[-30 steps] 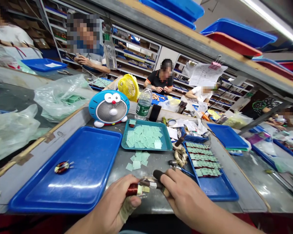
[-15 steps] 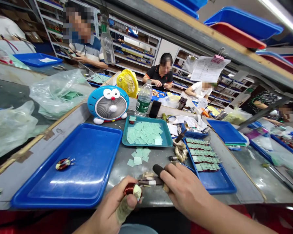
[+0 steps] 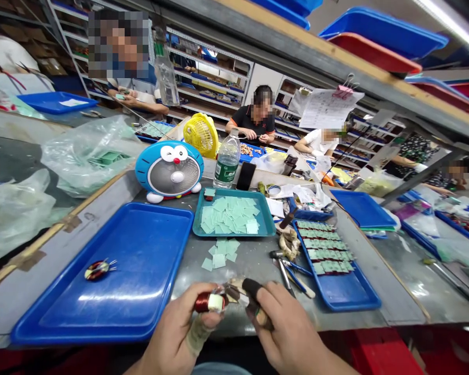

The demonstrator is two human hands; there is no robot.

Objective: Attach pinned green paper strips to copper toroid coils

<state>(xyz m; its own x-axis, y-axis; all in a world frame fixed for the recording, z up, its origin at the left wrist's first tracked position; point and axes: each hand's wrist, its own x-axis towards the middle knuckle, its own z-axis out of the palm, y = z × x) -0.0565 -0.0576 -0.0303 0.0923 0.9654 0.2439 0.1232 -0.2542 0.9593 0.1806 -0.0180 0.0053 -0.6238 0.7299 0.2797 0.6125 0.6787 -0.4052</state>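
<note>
The left hand (image 3: 183, 325) holds a copper-wound toroid coil (image 3: 209, 302), one finger wrapped in pale tape. The right hand (image 3: 287, 328), wearing a black finger cot (image 3: 252, 287), curls just beside the coil over something partly hidden. Blue-handled pliers (image 3: 287, 276) lie near it, between a teal tray of green squares (image 3: 234, 233) and a blue tray of green components (image 3: 352, 306).

Bright, even light falls from a fluorescent tube (image 3: 447, 21) at top right, laying a pale streak of glare across the blue tray (image 3: 101, 234). Shadows are soft. Wide-angle distortion bends the overhead shelf (image 3: 297, 49), while the copper coil (image 3: 204, 302) looks sharp.
</note>
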